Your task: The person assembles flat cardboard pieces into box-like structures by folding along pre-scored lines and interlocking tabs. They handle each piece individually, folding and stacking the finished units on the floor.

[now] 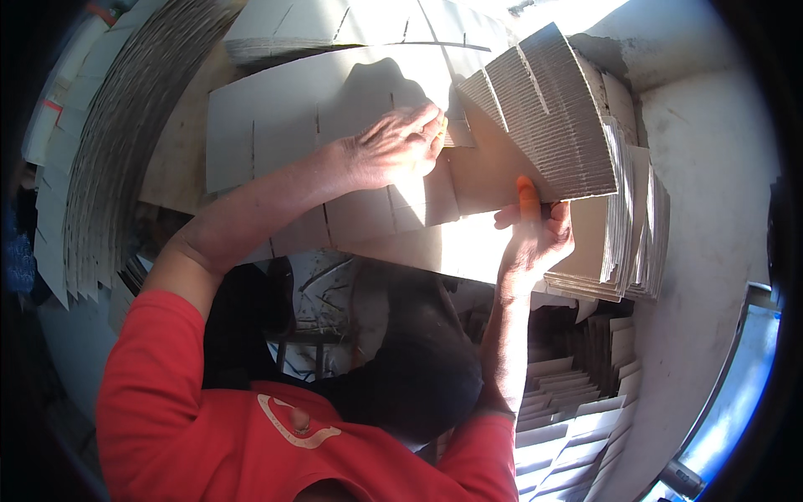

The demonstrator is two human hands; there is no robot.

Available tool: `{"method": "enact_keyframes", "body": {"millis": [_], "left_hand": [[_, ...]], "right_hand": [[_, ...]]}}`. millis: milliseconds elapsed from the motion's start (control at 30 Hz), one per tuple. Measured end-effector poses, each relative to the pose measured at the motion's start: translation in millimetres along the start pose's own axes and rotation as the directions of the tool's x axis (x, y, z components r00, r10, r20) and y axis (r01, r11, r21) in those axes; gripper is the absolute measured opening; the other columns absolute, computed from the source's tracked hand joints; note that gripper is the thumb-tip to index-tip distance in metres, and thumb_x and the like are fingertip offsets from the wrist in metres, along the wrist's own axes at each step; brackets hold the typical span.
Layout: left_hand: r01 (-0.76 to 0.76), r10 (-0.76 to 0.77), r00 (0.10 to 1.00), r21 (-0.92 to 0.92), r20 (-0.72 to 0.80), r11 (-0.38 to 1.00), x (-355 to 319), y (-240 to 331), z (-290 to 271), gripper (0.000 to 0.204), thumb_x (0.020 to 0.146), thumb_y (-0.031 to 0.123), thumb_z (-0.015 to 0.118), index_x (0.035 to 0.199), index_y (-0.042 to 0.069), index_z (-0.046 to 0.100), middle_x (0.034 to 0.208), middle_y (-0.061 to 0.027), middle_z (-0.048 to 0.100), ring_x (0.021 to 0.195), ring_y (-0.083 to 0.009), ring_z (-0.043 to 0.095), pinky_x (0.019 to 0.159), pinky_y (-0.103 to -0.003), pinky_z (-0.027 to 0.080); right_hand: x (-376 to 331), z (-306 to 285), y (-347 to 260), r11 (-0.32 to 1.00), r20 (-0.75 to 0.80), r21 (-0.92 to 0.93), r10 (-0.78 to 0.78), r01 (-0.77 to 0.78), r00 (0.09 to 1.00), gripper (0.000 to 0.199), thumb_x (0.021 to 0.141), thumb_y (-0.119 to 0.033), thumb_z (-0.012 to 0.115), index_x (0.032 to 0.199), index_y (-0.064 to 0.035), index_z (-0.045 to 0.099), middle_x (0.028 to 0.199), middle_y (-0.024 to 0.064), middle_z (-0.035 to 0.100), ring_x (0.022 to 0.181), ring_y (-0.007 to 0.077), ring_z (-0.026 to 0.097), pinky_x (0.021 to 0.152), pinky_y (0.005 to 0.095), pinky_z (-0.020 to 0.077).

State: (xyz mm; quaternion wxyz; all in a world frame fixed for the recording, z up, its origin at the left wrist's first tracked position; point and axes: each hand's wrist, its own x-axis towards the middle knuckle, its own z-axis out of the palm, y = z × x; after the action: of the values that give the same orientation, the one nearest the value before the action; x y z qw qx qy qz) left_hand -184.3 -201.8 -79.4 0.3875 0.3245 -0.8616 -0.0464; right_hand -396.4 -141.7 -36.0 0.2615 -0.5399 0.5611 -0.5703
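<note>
My right hand [539,238] grips the lower edge of a brown corrugated cardboard piece [544,109] with slots cut in it. An orange cover [528,199] wraps one of its fingers, which lies against the board. My left hand [397,146] is closed, its fingers bent beside a small cardboard corner [458,134]; what they pinch is hidden. Under it lies a wide pale slotted cardboard sheet [284,121], on which the hand casts a shadow. Bright sunlight washes out part of the cardboard between my hands.
A tall stack of cardboard sheets [125,125] stands at the left. More slotted sheets [360,25] lie at the far side. Cardboard stacks [640,226] sit beside the pale wall [703,176] at the right, with slotted pieces [569,418] below. My dark-clad leg [418,360] is under the work surface.
</note>
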Motion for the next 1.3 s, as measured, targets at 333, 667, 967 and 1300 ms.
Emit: {"method": "enact_keyframes", "body": {"millis": [333,667,967,1300], "left_hand": [[-0.186,0.208,0.977,0.286,-0.049,0.940,-0.1,-5.3,3.2,0.034,0.069,-0.006,0.065,0.101,-0.007,0.055,0.086,-0.0096,0.048,0.071,-0.0210,0.054,0.056,-0.032,0.047],[-0.331,0.276,0.939,0.322,0.206,0.887,-15.5,67.5,9.5,0.035,0.060,0.019,0.065,0.084,-0.007,0.064,0.093,-0.0167,0.061,0.086,-0.0230,0.055,0.070,-0.029,0.050],[0.299,-0.304,0.951,0.391,-0.053,0.871,40.0,-39.5,-12.4,0.065,0.081,0.045,0.066,0.121,-0.005,0.053,0.128,-0.0230,0.051,0.115,-0.0375,0.048,0.100,-0.047,0.038],[0.078,-0.291,0.920,0.606,0.261,0.791,45.6,-110.1,12.7,0.018,0.087,0.011,0.048,0.097,-0.002,0.055,0.100,-0.0179,0.054,0.096,-0.0304,0.054,0.089,-0.042,0.044]], "right_hand": [[-1.4,4.3,-8.2,1.000,0.018,0.000,-0.022,0.022,1.000,0.012,0.090,-0.005,0.059,0.100,0.0002,0.065,0.050,0.0023,0.058,0.043,0.0075,0.053,0.047,0.0218,0.0421],[4.0,13.2,4.4,0.991,-0.038,0.077,-0.109,0.112,0.993,0.013,0.090,-0.003,0.059,0.102,0.0004,0.063,0.064,0.0040,0.063,0.043,0.0068,0.051,0.044,0.0218,0.0388],[-10.6,8.5,8.8,0.997,-0.015,0.074,-0.011,0.012,1.000,0.018,0.089,-0.003,0.061,0.107,-0.0033,0.064,0.056,0.0008,0.059,0.041,0.0057,0.049,0.043,0.0213,0.0388],[-9.8,10.1,7.2,0.999,-0.004,0.045,0.000,0.000,1.000,0.016,0.090,-0.004,0.062,0.105,-0.0005,0.064,0.070,0.0023,0.065,0.042,0.0049,0.050,0.042,0.0200,0.0412]]}}
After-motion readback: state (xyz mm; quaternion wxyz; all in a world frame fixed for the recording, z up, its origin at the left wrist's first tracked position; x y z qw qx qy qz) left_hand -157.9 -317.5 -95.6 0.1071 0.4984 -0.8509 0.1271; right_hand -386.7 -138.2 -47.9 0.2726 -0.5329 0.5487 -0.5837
